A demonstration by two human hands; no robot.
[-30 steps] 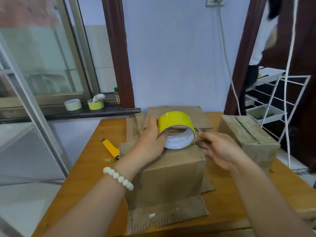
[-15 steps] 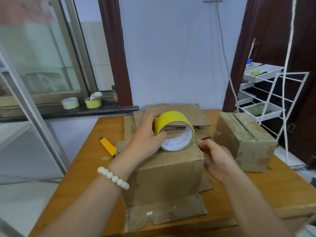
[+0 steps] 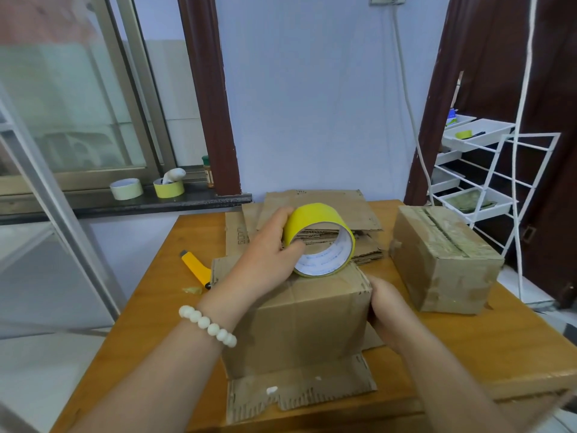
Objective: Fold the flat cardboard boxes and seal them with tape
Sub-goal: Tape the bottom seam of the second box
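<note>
The yellow tape roll (image 3: 312,218) is held on edge on top of the folded box (image 3: 299,323), at its far upper edge, by the left hand (image 3: 265,264). The grip is closed round the roll's rim, with the thumb in the white core and the fingers over the yellow outer face. The roll is judged light and stiff, slick on its back and sticky at its free end. It is best taken through the core, so that it can turn as tape is drawn.

Right of that grip, the right hand (image 3: 385,304) is laid against the box's right wall near the top corner; whether its fingers lie flat or pinch tape cannot be told. The box is thin corrugated board, light and easily dented, best steadied at its corners.

Beyond the grip a stack of flat cardboard (image 3: 340,207) is seen, further right a sealed box (image 3: 443,264), and to the left a yellow knife (image 3: 195,267), all on the bench (image 3: 150,323).
</note>
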